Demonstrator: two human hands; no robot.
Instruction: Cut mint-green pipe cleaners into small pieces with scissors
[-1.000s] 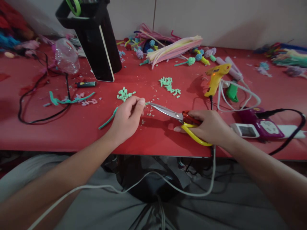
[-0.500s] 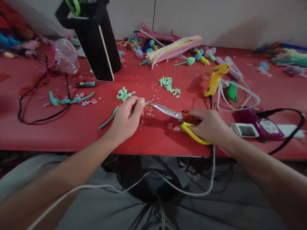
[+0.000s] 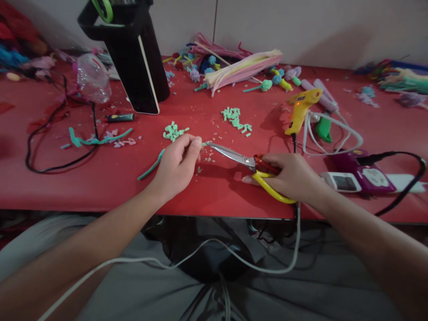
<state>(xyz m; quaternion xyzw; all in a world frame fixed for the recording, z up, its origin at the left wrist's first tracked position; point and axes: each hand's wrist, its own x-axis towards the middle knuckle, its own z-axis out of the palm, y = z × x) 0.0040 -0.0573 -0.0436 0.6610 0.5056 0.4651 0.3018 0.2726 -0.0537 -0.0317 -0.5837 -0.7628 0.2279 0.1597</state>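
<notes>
My left hand [image 3: 177, 162] pinches a green pipe cleaner [image 3: 150, 167] between thumb and fingers. Its tail sticks out to the left below the hand, and a short green end shows past the fingertips. My right hand [image 3: 287, 176] grips scissors [image 3: 230, 154] with red and yellow handles. Their blades point left, nearly together, with the tips at that short end. One small heap of cut green pieces [image 3: 173, 131] lies just beyond my left hand. Another group of green pieces [image 3: 236, 119] is scattered farther back. Pale fluff crumbs [image 3: 209, 156] dot the table under the blade tips.
A black holder [image 3: 133, 67] stands at the back left. Bundled pipe cleaners [image 3: 244, 71] lie along the wall. On the right are a yellow glue gun [image 3: 302, 107], a purple power adapter [image 3: 371, 174] and cables. A white cord [image 3: 214, 240] hangs across my lap.
</notes>
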